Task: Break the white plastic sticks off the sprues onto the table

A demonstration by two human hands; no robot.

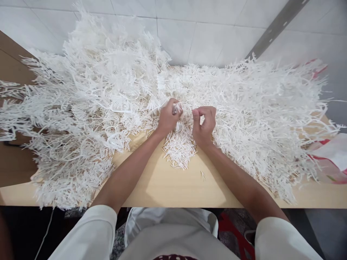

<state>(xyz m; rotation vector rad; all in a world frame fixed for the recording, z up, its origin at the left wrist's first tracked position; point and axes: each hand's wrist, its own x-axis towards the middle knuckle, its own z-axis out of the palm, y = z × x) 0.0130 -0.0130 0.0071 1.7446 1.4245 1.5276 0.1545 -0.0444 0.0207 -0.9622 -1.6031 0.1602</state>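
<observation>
White, thin, branching plastic-like sprigs lie heaped over the table. My left hand [169,116] is closed, with the white tips of a small sprig [177,107] showing between thumb and fingers. To its right and a short gap apart, my right hand [204,124] has its thumb and index finger pinched together; whatever is between them is too small to make out. Below and between both hands sits a small mound of short white pieces [179,150]. One forked piece [203,176] lies alone on the wood nearer my body.
A tall heap of sprigs [108,72] rises at the left, and a broad one [257,119] spreads at the right. The light wood table [173,191] ends just before my lap. A red and white plastic bag [330,159] lies at the right, cardboard [16,162] at the left.
</observation>
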